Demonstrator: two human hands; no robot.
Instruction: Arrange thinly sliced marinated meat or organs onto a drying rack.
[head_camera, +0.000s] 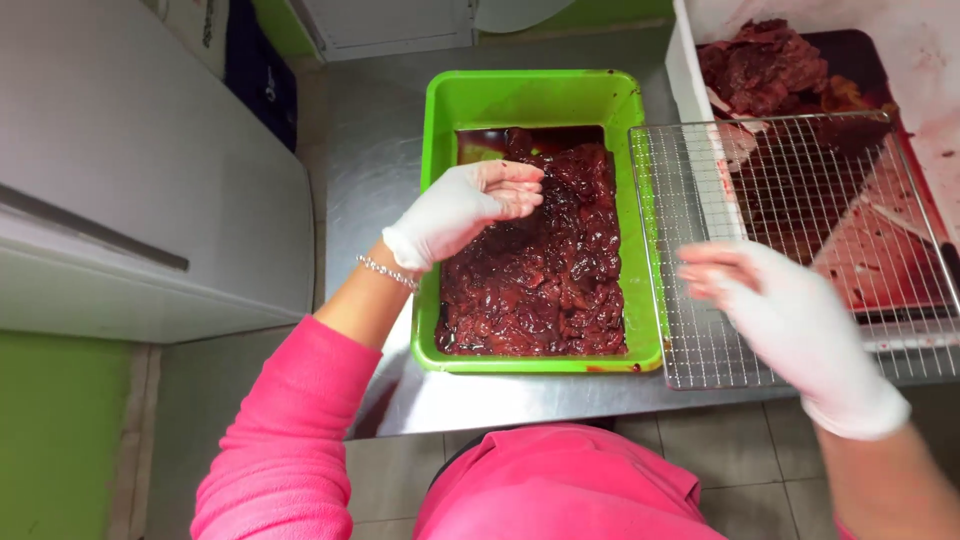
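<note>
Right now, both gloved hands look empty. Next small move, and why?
Probably lower the left hand into the green tub and grab a piece of marinated meat: it hovers curled right above it, while the wire rack beside the right hand sits bare.

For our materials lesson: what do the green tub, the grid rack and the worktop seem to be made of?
Green tub: probably plastic, going by its uniform bright colour, rounded rim and soft gloss.
Grid rack: metal wire, thin silvery crossing strands.
Worktop: likely stainless steel, grey with a brushed, dull sheen.
</note>
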